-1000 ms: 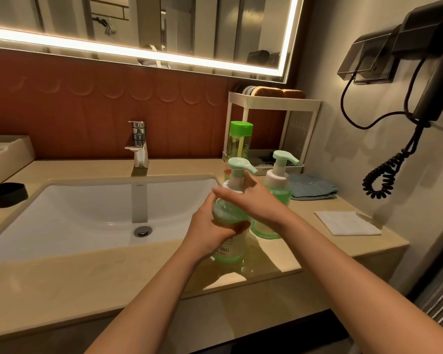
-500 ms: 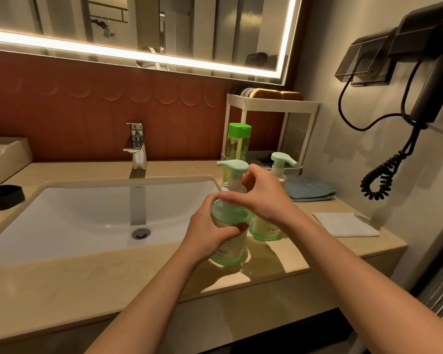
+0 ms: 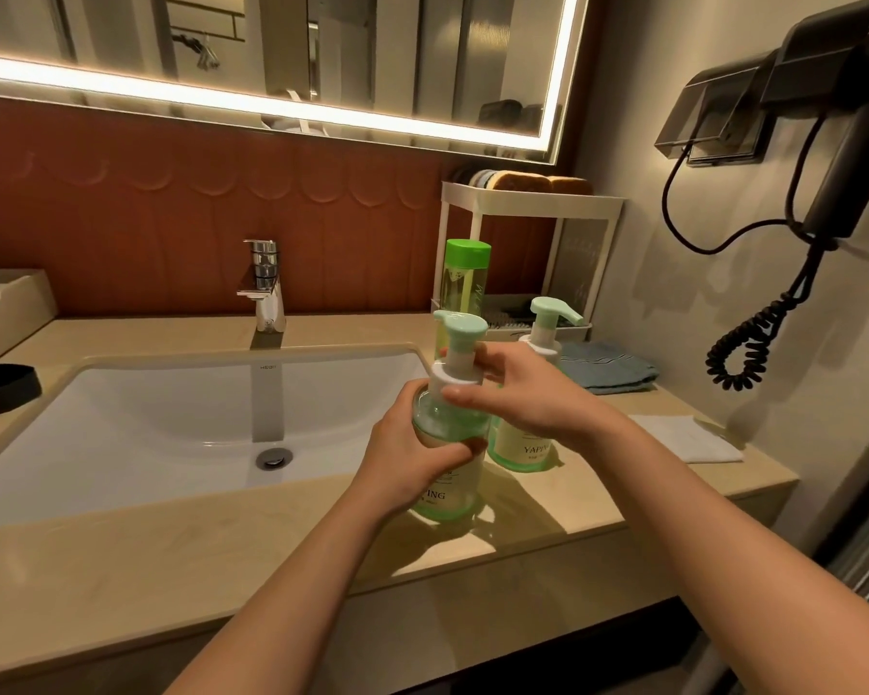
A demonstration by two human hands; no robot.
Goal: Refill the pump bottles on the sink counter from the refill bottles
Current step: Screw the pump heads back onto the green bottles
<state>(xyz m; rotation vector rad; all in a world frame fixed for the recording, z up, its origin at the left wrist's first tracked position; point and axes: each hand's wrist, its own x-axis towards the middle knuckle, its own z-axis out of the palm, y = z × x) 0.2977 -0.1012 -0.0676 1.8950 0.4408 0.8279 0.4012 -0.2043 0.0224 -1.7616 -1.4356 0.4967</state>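
Note:
A green pump bottle (image 3: 450,494) stands upright on the beige counter (image 3: 593,499), right of the sink. My left hand (image 3: 412,456) grips its body. My right hand (image 3: 518,393) pinches the white collar under its mint pump head (image 3: 465,326), whose nozzle points left. A second pump bottle (image 3: 520,446) stands just behind and right, partly hidden by my right hand, its pump head (image 3: 553,311) facing right. A tall refill bottle with a bright green cap (image 3: 465,273) stands behind both.
The white sink basin (image 3: 171,423) with chrome faucet (image 3: 264,288) fills the left. A white rack (image 3: 533,203) stands at the back right, a folded blue towel (image 3: 608,366) and a white cloth (image 3: 683,436) on the counter. A wall hairdryer with coiled cord (image 3: 743,343) hangs right.
My right hand has closed round the pump collar of the front bottle, and the pump head has turned from facing right to facing left. My left hand keeps its grip on the body.

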